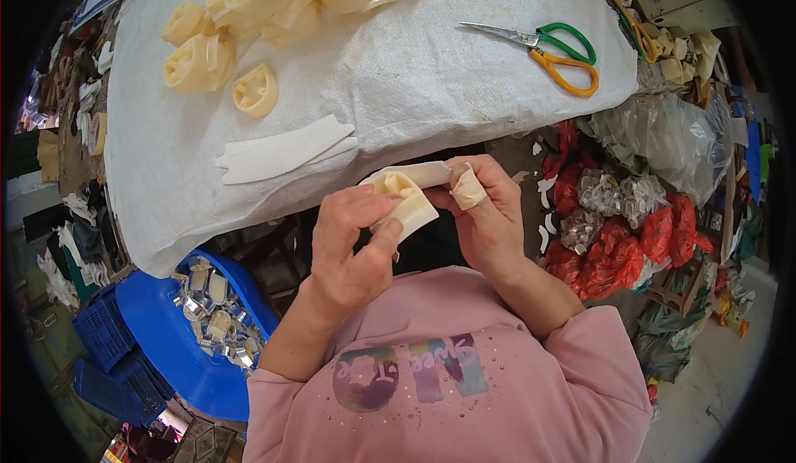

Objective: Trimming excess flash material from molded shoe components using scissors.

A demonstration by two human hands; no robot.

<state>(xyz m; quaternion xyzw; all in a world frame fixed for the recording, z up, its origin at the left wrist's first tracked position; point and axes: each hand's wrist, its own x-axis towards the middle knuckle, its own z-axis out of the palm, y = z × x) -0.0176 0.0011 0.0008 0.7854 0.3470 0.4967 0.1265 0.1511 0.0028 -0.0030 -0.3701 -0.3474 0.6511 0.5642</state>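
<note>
In front of my chest, my left hand grips a hollow cream plastic block with ribs inside, which looks like a shoe heel. A white strip runs from the block's far side to my right hand. The right thumb and fingers pinch the strip's end, and one digit is wrapped in beige tape. Just beyond my hands, more flat white strips lie on the table's white woven cover. A single cream heel rests farther back, near a pile of similar ones.
Scissors with green and yellow handles lie partly open at the table's right. A blue tub of shiny silver-sided pieces stands at lower left, beside blue crates. Red bags and clear bags of pieces sit at right.
</note>
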